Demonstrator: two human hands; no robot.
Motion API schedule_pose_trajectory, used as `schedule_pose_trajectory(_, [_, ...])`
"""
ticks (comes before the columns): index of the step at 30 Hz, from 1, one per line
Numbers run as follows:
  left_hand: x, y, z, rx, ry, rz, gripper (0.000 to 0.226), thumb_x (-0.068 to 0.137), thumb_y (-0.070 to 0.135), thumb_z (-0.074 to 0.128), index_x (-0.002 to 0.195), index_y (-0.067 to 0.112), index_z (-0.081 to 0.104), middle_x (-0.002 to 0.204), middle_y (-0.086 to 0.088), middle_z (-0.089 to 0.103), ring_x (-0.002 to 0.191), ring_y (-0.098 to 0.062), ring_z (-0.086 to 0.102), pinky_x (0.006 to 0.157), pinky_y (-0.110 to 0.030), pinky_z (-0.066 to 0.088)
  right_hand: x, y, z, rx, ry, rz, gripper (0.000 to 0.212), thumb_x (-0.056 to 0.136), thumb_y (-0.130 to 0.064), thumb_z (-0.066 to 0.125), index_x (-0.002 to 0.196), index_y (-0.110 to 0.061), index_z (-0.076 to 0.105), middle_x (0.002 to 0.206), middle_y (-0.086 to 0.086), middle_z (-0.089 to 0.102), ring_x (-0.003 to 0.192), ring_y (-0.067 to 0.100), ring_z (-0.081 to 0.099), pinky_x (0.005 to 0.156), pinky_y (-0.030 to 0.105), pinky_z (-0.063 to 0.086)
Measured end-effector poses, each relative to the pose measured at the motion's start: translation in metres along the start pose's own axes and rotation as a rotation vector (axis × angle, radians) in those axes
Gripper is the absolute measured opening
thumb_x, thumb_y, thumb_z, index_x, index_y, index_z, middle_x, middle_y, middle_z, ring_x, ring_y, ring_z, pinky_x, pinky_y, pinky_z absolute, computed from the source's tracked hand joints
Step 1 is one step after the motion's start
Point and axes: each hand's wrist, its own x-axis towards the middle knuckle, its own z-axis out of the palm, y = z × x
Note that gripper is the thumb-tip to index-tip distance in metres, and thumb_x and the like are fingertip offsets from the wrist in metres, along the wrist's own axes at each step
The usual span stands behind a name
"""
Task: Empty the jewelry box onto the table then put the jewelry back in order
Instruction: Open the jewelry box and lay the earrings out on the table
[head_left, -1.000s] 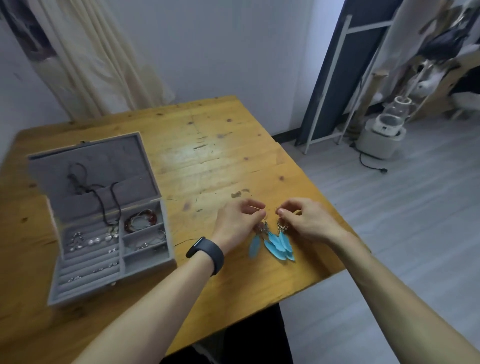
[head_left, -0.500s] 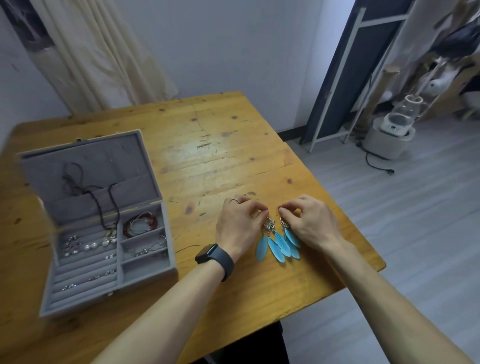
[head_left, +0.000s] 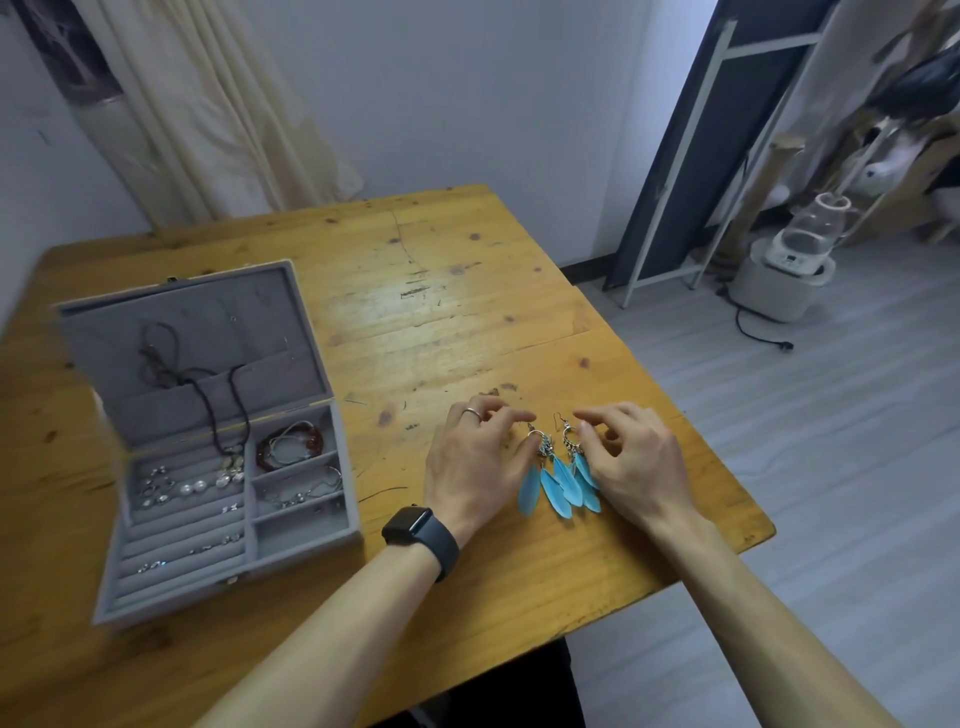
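The left hand (head_left: 475, 467) rested low over the wooden surface (head_left: 447, 322), to the right of the jewelry box (head_left: 349, 483), with its fingers loosely curved and spread, closed on nothing. A silver ring (head_left: 471, 413) sat on 1 finger and a black watch (head_left: 421, 535) on its wrist. Farther right of the box lay the 2 blue feather earrings (head_left: 561, 480), flat on the surface and side by side, about level with the box's front compartments, their metal hooks towards the far side and their feathers fanned towards the person. Farther right again was the right hand (head_left: 634, 462), its fingers likewise relaxed and parted, gripping nothing. Whether either thumb touched an earring could not be told.

The box stood open near the surface's left side with its grey lid (head_left: 249, 312) tipped back. A black cord necklace (head_left: 208, 395) trailed from the lid pocket down into the box's tray. Inside the box, a red bracelet (head_left: 291, 441) filled the back right compartment, pearl studs (head_left: 192, 487) sat in the padded rows on the left, and small silver pieces were scattered among the other rows, too small to identify
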Motion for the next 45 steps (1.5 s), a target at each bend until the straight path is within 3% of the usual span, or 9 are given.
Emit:
schedule_pose_trajectory(3, [-0.006, -0.002, 0.000, 0.112, 0.006, 0.025, 0.024, 0.088, 0.053, 0.065, 0.103, 0.037, 0.075, 0.108, 0.011, 0.063, 0.106, -0.016, 0.054, 0.082, -0.037, 0.050, -0.012, 0.002, 0.007, -0.069, 0.008, -0.035, 0.017, 0.091, -0.027, 0.068, 0.106, -0.023, 0.077, 0.102, -0.006, 0.068, 0.096, 0.015, 0.053, 0.080, 0.032, 0.053])
schedule_pose_trajectory(9, [-0.013, 0.002, -0.012, 0.233, -0.063, 0.026, 0.031, 0.090, 0.056, 0.056, 0.110, 0.040, 0.072, 0.114, 0.010, 0.062, 0.111, -0.016, 0.053, 0.088, -0.037, 0.048, -0.017, -0.012, 0.016, -0.113, 0.009, -0.032, 0.021, 0.090, -0.035, 0.068, 0.107, -0.026, 0.077, 0.102, -0.005, 0.067, 0.097, 0.020, 0.054, 0.080, 0.041, 0.054])
schedule_pose_trajectory(15, [-0.026, -0.013, -0.039, 0.392, -0.022, 0.055, 0.023, 0.090, 0.047, 0.059, 0.106, 0.036, 0.072, 0.108, 0.009, 0.066, 0.103, -0.019, 0.059, 0.081, -0.037, 0.047, -0.025, -0.038, 0.035, -0.126, -0.025, -0.092, 0.025, 0.089, -0.039, 0.066, 0.109, -0.028, 0.076, 0.098, -0.003, 0.066, 0.095, 0.022, 0.055, 0.076, 0.041, 0.054])
schedule_pose_trajectory(20, [-0.038, -0.027, -0.068, 0.473, -0.090, 0.013, 0.029, 0.091, 0.048, 0.055, 0.113, 0.038, 0.071, 0.112, 0.008, 0.067, 0.111, -0.020, 0.057, 0.090, -0.039, 0.045, -0.029, -0.061, 0.046, -0.082, -0.119, -0.114, 0.029, 0.089, -0.043, 0.065, 0.113, -0.029, 0.073, 0.101, -0.004, 0.065, 0.099, 0.019, 0.053, 0.083, 0.038, 0.051])
schedule_pose_trajectory(26, [-0.044, -0.031, -0.086, 0.430, -0.160, -0.022, 0.032, 0.095, 0.047, 0.049, 0.120, 0.036, 0.066, 0.123, 0.010, 0.061, 0.121, -0.015, 0.048, 0.099, -0.035, 0.039, -0.012, -0.062, 0.043, 0.079, -0.159, -0.022, 0.029, 0.085, -0.044, 0.065, 0.111, -0.034, 0.071, 0.088, -0.014, 0.064, 0.086, 0.012, 0.058, 0.080, 0.036, 0.053])
schedule_pose_trajectory(31, [-0.047, -0.028, -0.084, 0.389, -0.151, 0.012, 0.032, 0.097, 0.044, 0.048, 0.121, 0.032, 0.066, 0.121, 0.008, 0.063, 0.117, -0.015, 0.052, 0.097, -0.034, 0.042, 0.003, -0.069, 0.040, 0.028, -0.292, -0.071, 0.026, 0.088, -0.043, 0.067, 0.111, -0.036, 0.073, 0.094, -0.013, 0.064, 0.081, 0.005, 0.057, 0.078, 0.029, 0.052])
schedule_pose_trajectory(38, [-0.054, -0.031, -0.080, 0.377, -0.136, 0.052, 0.031, 0.096, 0.041, 0.050, 0.119, 0.030, 0.069, 0.118, 0.009, 0.067, 0.112, -0.015, 0.055, 0.093, -0.033, 0.043, 0.019, -0.074, 0.049, -0.025, -0.381, -0.101, 0.015, 0.091, -0.046, 0.063, 0.085, -0.033, 0.070, 0.082, -0.014, 0.068, 0.079, 0.012, 0.064, 0.072, 0.030, 0.052])
schedule_pose_trajectory(42, [-0.055, -0.034, -0.079, 0.377, -0.118, 0.065, 0.030, 0.097, 0.039, 0.050, 0.117, 0.029, 0.070, 0.116, 0.010, 0.067, 0.111, -0.014, 0.056, 0.092, -0.032, 0.044, 0.023, -0.076, 0.052, -0.020, -0.400, -0.071, 0.016, 0.092, -0.046, 0.063, 0.097, -0.034, 0.072, 0.089, -0.012, 0.071, 0.086, 0.013, 0.065, 0.078, 0.032, 0.053])
schedule_pose_trajectory(45, [-0.056, -0.035, -0.077, 0.363, -0.071, 0.060, 0.027, 0.097, 0.037, 0.052, 0.113, 0.027, 0.072, 0.112, 0.010, 0.070, 0.107, -0.013, 0.059, 0.089, -0.031, 0.046, 0.018, -0.077, 0.050, 0.042, -0.272, -0.091, 0.022, 0.091, -0.042, 0.066, 0.107, -0.029, 0.074, 0.085, -0.012, 0.065, 0.076, 0.007, 0.060, 0.077, 0.030, 0.052])
